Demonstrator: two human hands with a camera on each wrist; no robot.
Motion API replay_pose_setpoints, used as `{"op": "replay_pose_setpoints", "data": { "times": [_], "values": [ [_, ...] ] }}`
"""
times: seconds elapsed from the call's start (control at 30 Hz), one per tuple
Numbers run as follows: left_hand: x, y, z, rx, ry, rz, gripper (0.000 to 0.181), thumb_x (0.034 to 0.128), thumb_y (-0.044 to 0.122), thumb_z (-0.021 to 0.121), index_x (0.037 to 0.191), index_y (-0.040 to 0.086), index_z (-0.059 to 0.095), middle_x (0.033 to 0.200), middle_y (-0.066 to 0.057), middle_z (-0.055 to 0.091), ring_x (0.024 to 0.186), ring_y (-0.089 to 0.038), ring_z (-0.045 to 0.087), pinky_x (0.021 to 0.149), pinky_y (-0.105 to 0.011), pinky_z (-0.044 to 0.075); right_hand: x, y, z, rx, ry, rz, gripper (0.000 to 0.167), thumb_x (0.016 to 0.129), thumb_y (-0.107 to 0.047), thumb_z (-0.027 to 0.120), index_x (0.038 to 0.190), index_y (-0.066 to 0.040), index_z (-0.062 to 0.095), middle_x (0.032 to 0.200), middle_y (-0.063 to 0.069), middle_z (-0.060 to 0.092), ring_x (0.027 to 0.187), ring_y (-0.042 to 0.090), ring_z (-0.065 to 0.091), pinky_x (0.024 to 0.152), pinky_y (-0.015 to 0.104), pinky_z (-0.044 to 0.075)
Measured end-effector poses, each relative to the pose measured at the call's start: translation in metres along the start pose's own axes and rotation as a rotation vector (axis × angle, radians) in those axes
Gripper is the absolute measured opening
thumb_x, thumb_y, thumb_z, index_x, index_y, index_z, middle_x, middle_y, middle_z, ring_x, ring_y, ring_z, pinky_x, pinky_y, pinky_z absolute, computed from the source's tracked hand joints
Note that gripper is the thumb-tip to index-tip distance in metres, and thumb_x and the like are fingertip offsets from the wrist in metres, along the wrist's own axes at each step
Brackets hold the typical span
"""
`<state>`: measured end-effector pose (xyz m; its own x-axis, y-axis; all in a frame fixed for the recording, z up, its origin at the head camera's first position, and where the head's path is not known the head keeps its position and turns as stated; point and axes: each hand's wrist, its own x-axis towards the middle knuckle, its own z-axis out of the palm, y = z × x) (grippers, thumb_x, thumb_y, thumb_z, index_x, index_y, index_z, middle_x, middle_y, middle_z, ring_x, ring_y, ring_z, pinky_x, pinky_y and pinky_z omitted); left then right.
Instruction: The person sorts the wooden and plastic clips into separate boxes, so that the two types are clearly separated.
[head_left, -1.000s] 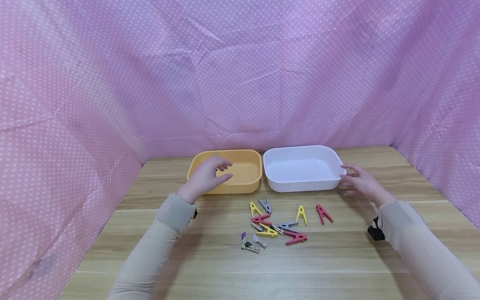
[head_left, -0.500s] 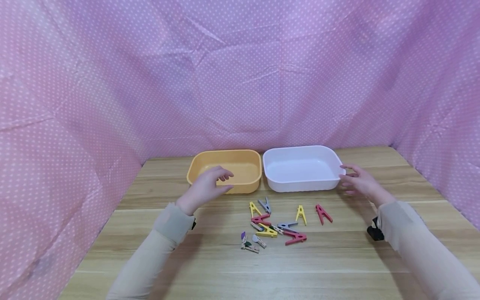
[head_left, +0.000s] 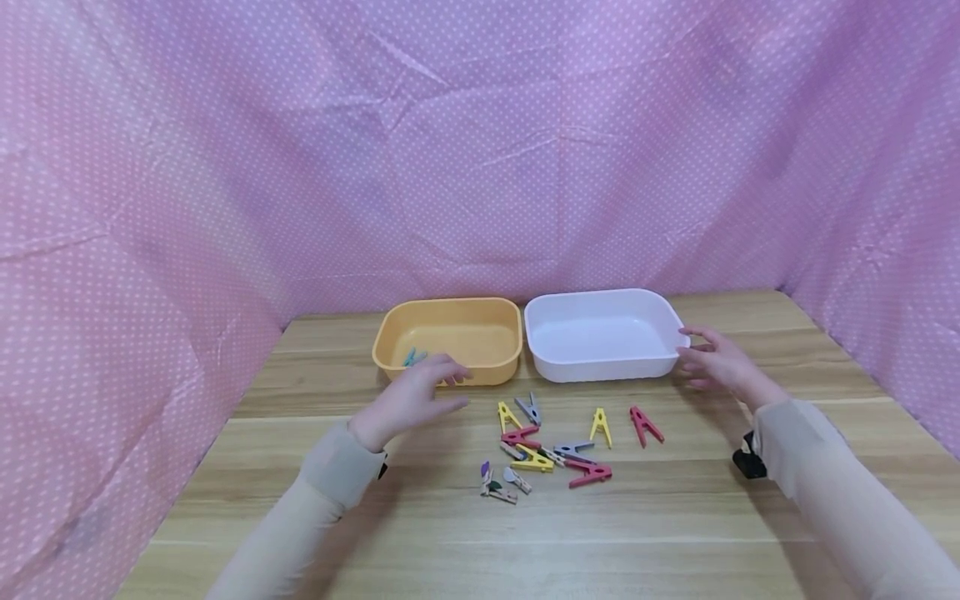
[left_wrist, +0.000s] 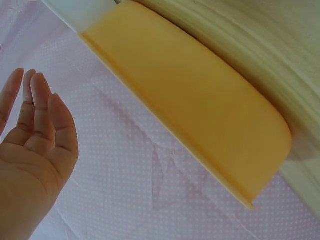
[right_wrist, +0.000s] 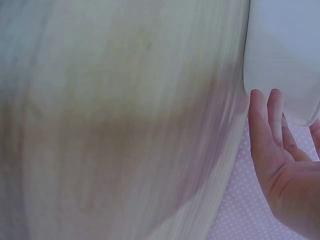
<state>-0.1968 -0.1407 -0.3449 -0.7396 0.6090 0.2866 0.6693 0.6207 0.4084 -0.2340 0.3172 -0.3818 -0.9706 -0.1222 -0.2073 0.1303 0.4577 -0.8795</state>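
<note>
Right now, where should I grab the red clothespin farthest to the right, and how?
Probably pinch the red clothespin across its narrow far end, coming down from the right with your right hand. Its legs meet there and splay toward you, and no other clip touches it, so both sides look free.
</note>
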Motion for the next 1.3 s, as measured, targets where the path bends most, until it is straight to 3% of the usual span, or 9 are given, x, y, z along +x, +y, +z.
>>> {"op": "replay_pose_setpoints", "data": {
  "times": [0.3, 0.43, 0.63, 0.97, 1.13, 1.3],
  "values": [
    [-0.011, 0.0, 0.0, 0.009, -0.079, 0.026, 0.037, 0.0824, 0.019, 0.073, 0.115, 0.005, 0.063, 0.108, -0.006, 0.065, 0.097, -0.017, 0.06, 0.089, -0.035, 0.05, 0.0, -0.001, 0.001, -0.01, 0.001, 0.005, 0.063, 0.1, -0.026, 0.045, 0.147, 0.002, 0.013, 0.139, 0.042, 0.025, 0.105, 0.03, 0.058, 0.084, 0.04, 0.055],
    [-0.015, 0.002, 0.001, -0.014, -0.107, -0.011, 0.039, 0.0827, 0.022, 0.073, 0.116, 0.006, 0.062, 0.112, -0.004, 0.064, 0.102, -0.018, 0.059, 0.092, -0.037, 0.049, 0.0, -0.002, 0.001, -0.011, 0.002, 0.004, 0.064, 0.1, -0.028, 0.044, 0.147, 0.002, 0.013, 0.139, 0.043, 0.025, 0.107, 0.033, 0.058, 0.084, 0.04, 0.055],
    [-0.025, 0.005, 0.003, -0.043, -0.2, -0.096, 0.042, 0.0843, 0.024, 0.072, 0.122, 0.01, 0.06, 0.118, -0.001, 0.06, 0.109, -0.016, 0.057, 0.095, -0.039, 0.047, 0.001, 0.0, 0.001, -0.01, -0.002, 0.009, 0.064, 0.1, -0.029, 0.045, 0.147, 0.001, 0.013, 0.14, 0.042, 0.025, 0.109, 0.036, 0.055, 0.084, 0.041, 0.055],
    [-0.036, 0.008, 0.005, -0.03, -0.309, -0.019, 0.065, 0.0726, 0.024, 0.081, 0.13, 0.009, 0.055, 0.129, -0.005, 0.056, 0.119, -0.022, 0.054, 0.102, -0.04, 0.043, 0.0, -0.002, 0.0, 0.006, 0.001, 0.013, 0.064, 0.1, -0.028, 0.046, 0.146, 0.002, 0.013, 0.14, 0.042, 0.024, 0.106, 0.029, 0.057, 0.084, 0.04, 0.055],
    [-0.039, 0.009, 0.012, -0.024, -0.334, 0.002, 0.065, 0.0726, 0.026, 0.081, 0.13, 0.01, 0.055, 0.128, -0.005, 0.056, 0.115, -0.019, 0.055, 0.099, -0.038, 0.045, 0.0, -0.002, 0.001, 0.009, 0.004, 0.01, 0.064, 0.1, -0.028, 0.045, 0.146, 0.002, 0.013, 0.14, 0.042, 0.024, 0.105, 0.029, 0.057, 0.083, 0.04, 0.055],
    [-0.041, 0.01, 0.021, 0.007, -0.364, 0.067, 0.062, 0.074, 0.028, 0.08, 0.128, 0.01, 0.055, 0.124, -0.004, 0.056, 0.11, -0.017, 0.056, 0.098, -0.034, 0.046, 0.0, -0.002, 0.0, 0.002, 0.003, 0.006, 0.063, 0.1, -0.027, 0.045, 0.147, 0.002, 0.013, 0.139, 0.042, 0.025, 0.103, 0.026, 0.058, 0.083, 0.04, 0.055]
  ]
}}
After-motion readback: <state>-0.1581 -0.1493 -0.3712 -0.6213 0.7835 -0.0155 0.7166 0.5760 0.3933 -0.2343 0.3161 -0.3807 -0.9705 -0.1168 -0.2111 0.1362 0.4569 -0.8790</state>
